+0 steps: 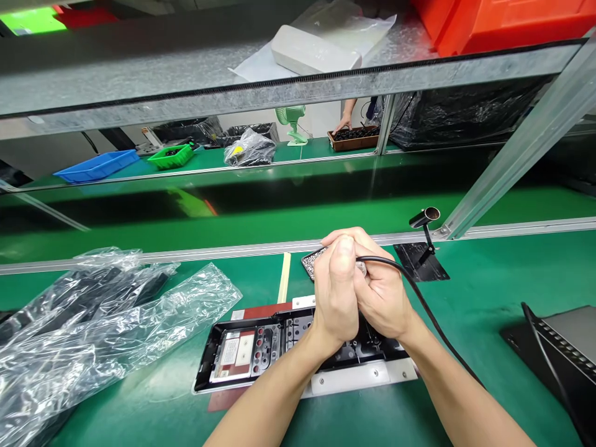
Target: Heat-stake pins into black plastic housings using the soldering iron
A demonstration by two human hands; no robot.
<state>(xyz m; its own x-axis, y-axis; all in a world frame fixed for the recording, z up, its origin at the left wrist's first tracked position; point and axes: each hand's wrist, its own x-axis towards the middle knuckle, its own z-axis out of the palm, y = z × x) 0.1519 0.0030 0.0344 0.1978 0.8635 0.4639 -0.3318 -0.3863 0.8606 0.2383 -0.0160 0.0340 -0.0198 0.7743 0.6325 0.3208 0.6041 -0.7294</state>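
Hiding nearly all of a corded tool (pixel 361 268), the bare left hand (pixel 336 288) and bare right hand (pixel 382 295) clasp it between them, fingers curled narrow; only a small shiny part and the black cable (pixel 421 298) show, and its tip cannot be made out. Below them lies a long black plastic housing (pixel 272 340), set among white blocks (pixel 349 376) and a dark red plate (pixel 228 398) on the green bench (pixel 153 416); the hands and forearms cover its middle and part of its right end. Behind the left hand, a small black tray of tiny metallic pieces (pixel 311 264) is partly blocked. Crumpled clear plastic bags (pixel 121 335) crowd the left side, blurring the dark contents inside. A black cup-shaped holder (pixel 424 216) stands beyond the right hand, near a slanting metal post (pixel 516 146). The grey-and-black object (pixel 570 335) at right is cut off.
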